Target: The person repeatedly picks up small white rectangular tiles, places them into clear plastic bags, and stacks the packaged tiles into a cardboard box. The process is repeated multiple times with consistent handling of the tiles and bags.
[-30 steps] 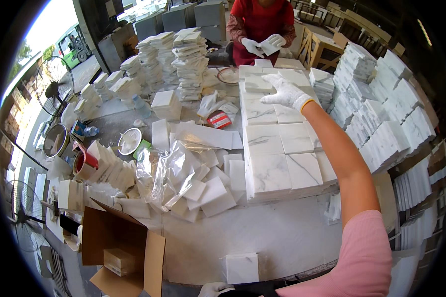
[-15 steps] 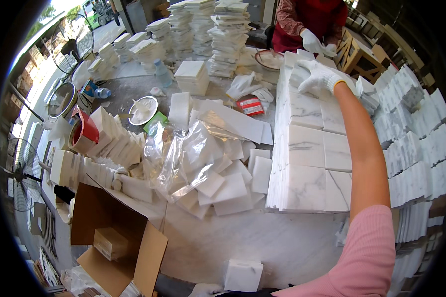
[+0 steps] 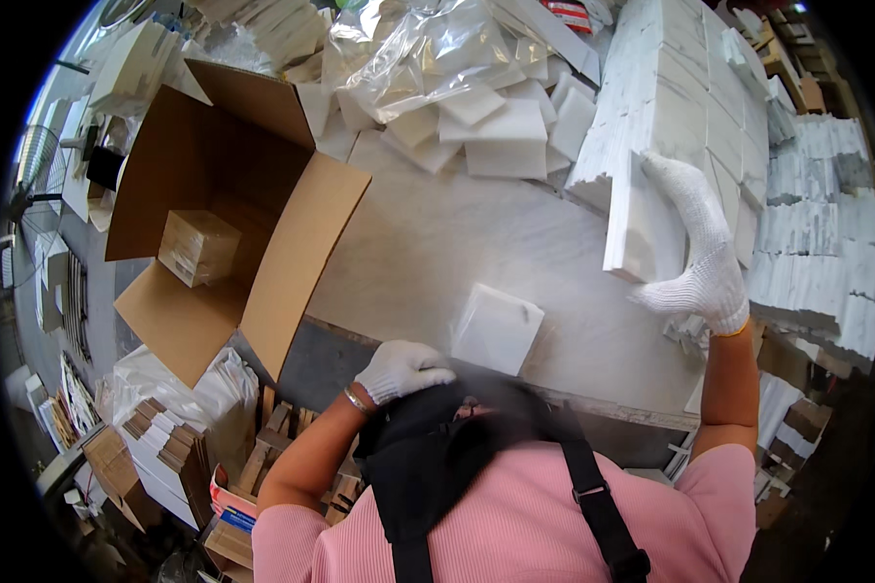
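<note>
My right hand [image 3: 702, 255], in a white knit glove, spans the face of a white marble tile [image 3: 644, 225] at the near end of the tile row [image 3: 676, 87]. Its fingertips curl over the tile's top edge and the thumb presses by the lower edge. Whether one or more tiles sit in this grip I cannot tell. My gloved left hand [image 3: 402, 373] lies against the black apron [image 3: 428, 437] at the table's front edge, its fingers stretched to the right and holding nothing visible. Just beyond it, a white block of tiles [image 3: 499, 325] in clear plastic rests on the table.
An open cardboard box [image 3: 297, 257] stands at the left, with a plastic-wrapped block [image 3: 199, 246] inside. Loose white foam sheets [image 3: 501, 136] and clear plastic bags [image 3: 418, 58] heap up at the back. More tile stacks [image 3: 807, 243] fill the right side.
The view has tipped down toward my body. My right hand has come from the far end of the tile row to a tile at its near end. My left hand is now in view.
</note>
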`<state>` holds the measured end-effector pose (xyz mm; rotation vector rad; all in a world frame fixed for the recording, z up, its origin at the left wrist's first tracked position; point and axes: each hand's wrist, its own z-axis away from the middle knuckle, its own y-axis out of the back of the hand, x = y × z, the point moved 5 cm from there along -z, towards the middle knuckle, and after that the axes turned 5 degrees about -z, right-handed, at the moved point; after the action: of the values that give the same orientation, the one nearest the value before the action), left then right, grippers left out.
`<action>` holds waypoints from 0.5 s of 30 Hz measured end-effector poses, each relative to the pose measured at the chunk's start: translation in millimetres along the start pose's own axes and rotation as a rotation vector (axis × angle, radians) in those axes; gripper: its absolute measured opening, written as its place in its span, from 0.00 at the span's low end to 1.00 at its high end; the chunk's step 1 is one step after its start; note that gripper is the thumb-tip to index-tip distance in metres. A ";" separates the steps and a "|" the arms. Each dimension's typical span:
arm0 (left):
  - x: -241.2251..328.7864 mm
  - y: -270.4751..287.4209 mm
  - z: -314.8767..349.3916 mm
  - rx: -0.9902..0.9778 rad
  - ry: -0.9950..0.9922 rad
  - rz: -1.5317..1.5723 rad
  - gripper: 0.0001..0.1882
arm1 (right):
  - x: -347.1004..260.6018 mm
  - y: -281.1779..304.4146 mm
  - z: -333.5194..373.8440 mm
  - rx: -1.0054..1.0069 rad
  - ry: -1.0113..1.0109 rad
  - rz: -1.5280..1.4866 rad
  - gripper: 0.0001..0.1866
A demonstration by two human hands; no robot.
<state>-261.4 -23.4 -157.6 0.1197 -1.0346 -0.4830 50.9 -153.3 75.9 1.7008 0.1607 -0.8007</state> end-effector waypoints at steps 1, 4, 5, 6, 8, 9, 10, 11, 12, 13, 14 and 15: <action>-1.2 0.5 1.3 -0.003 0.017 0.108 0.18 | -14.5 -27.3 20.4 -0.034 -0.019 0.029 0.55; 4.0 3.6 1.6 0.063 -0.062 -0.031 0.17 | -41.0 -102.8 56.5 -0.081 -0.052 0.062 0.53; 0.1 1.0 3.0 0.077 -0.063 0.007 0.18 | -45.7 -123.7 64.2 -0.088 -0.060 0.076 0.53; -0.4 0.3 2.6 0.077 -0.068 -0.002 0.18 | -48.6 -141.5 72.4 -0.091 -0.076 0.093 0.52; -0.8 -0.2 2.0 0.074 -0.075 -0.021 0.19 | -53.7 -166.7 81.2 -0.065 -0.094 0.121 0.51; -1.2 -0.4 2.1 0.072 -0.088 -0.014 0.19 | -56.5 -175.5 84.0 -0.039 -0.097 0.132 0.51; -0.8 -0.2 1.5 0.063 -0.081 -0.033 0.19 | -57.1 -182.8 87.7 -0.013 -0.100 0.144 0.50; 0.7 1.1 -0.2 0.050 -0.079 -0.055 0.19 | -56.1 -188.8 90.0 0.020 -0.084 0.189 0.50; 1.3 1.4 -0.3 0.036 -0.077 -0.077 0.19 | -55.4 -192.2 91.9 0.038 -0.084 0.204 0.50; 0.7 1.2 0.8 0.049 -0.092 -0.063 0.19 | -55.9 -193.9 92.7 0.057 -0.085 0.220 0.50; -0.3 0.2 1.0 0.061 -0.108 -0.049 0.19 | -56.6 -193.8 93.0 0.076 -0.087 0.237 0.50; 0.1 0.1 1.0 0.074 -0.124 -0.034 0.19 | -56.7 -193.5 92.4 0.071 -0.090 0.235 0.50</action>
<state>-262.1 -23.2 -156.9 0.1749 -1.1741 -0.4885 -128.2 -161.5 -54.5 1.7090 -0.1291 -0.7120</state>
